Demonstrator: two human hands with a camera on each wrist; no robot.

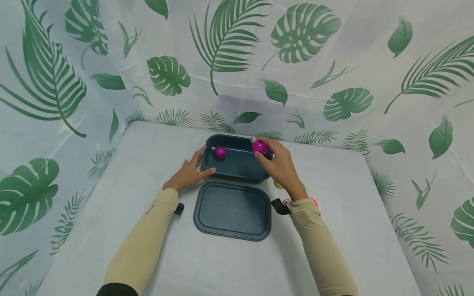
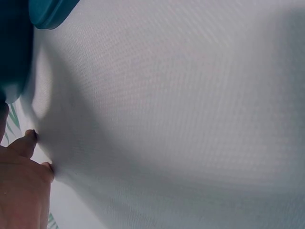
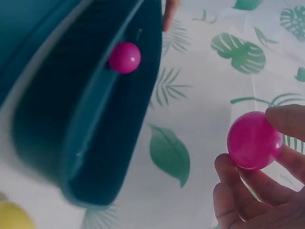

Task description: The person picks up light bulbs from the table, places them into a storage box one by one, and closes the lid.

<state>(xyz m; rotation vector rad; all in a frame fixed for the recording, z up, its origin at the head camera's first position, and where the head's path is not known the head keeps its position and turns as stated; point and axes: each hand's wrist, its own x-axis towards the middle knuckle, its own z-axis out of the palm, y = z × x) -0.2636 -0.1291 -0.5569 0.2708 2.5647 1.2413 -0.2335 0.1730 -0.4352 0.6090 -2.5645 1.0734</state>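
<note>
A dark teal rectangular box stands uncovered on the white table, one magenta Christmas bauble lying at its left end. Its matching lid lies flat just in front. My left hand rests against the box's left end, fingers spread, thumb by the front rim. Over the box's right end, my right hand pinches a second magenta bauble between thumb and fingers, silver cap pointing up and left. In the right wrist view this held bauble is clear of the box.
Partly hidden by the right hand, a yellow ball sits beside the box; it also shows as a yellow curve in the right wrist view. A bright pink round thing peeks out behind the right sleeve. Leaf-printed cloth walls surround the table.
</note>
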